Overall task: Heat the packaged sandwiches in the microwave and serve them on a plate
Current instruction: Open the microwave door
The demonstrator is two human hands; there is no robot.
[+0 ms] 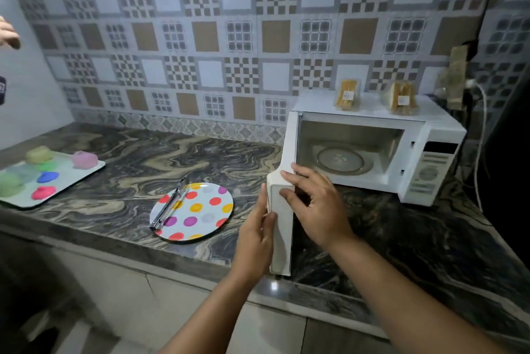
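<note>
A white microwave (436, 135) stands on the marbled counter at the right. Its door (282, 239) is swung wide open toward me and the cavity holds only the glass turntable (341, 160). My left hand (256, 234) grips the door's outer face. My right hand (314, 204) lies with fingers spread on its inner face. Two packaged sandwiches sit on top of the microwave, one at the left (346, 94) and one at the right (402, 97). A polka-dot plate (200, 216) lies left of the door with metal tongs (169, 206) resting across it.
A white tray (86, 174) with several coloured moulded shapes sits at the counter's far left. Another person's hand (8, 33) shows at the left frame edge. A white cable (481, 135) hangs from a socket right of the microwave. The tiled wall backs the counter.
</note>
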